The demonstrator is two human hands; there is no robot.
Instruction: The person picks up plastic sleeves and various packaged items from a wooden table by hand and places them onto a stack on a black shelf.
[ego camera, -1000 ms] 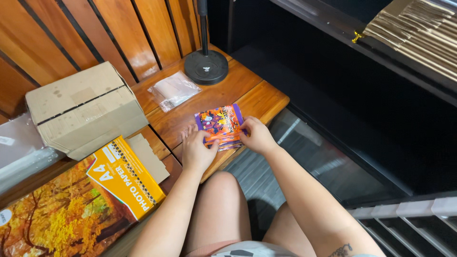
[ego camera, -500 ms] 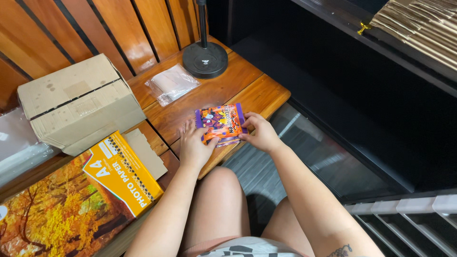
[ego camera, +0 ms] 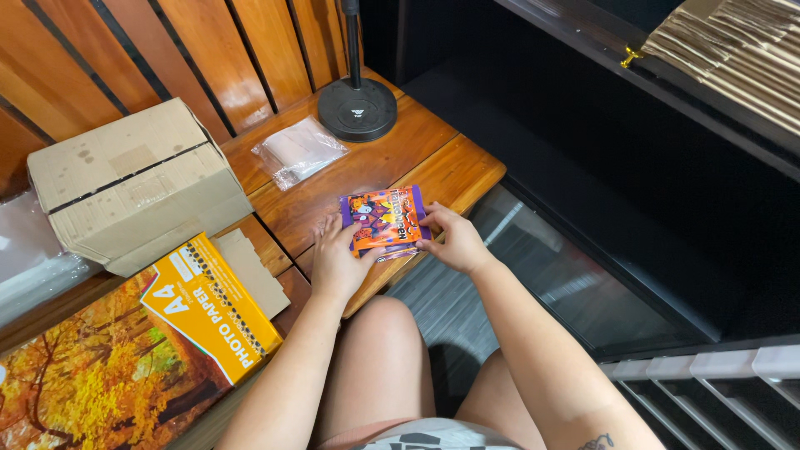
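Glossy purple and orange, one small flat packet (ego camera: 385, 218) lies on the near right part of a varnished wooden table (ego camera: 454, 171), close to its near edge. It is a thin rectangle with a slick printed face; its long axis runs roughly left to right across the table, tilted a little, and its printing reads sideways from this view.

Both hands grip it. The left hand (ego camera: 336, 260) rests palm-down on the planks with its fingers curled onto the packet's left end. The right hand (ego camera: 452, 241) closes on the right end, thumb on top and fingers along the edge.

Farther back on the table lie one clear, crinkled plastic bag (ego camera: 297, 151) and one round, matte black stand base (ego camera: 357, 108) with a thin pole rising from it. To the left sits one plain cardboard box (ego camera: 137, 187), taped shut with a dark seam across its top. Near it, to the left, lies one flat pack of photo paper (ego camera: 142, 350), orange-yellow with an autumn-tree print, over a piece of bare cardboard (ego camera: 254, 267). Slatted wooden panelling (ego camera: 167, 50) forms the far wall, and a dark shelf unit (ego camera: 633, 167) stands at right.
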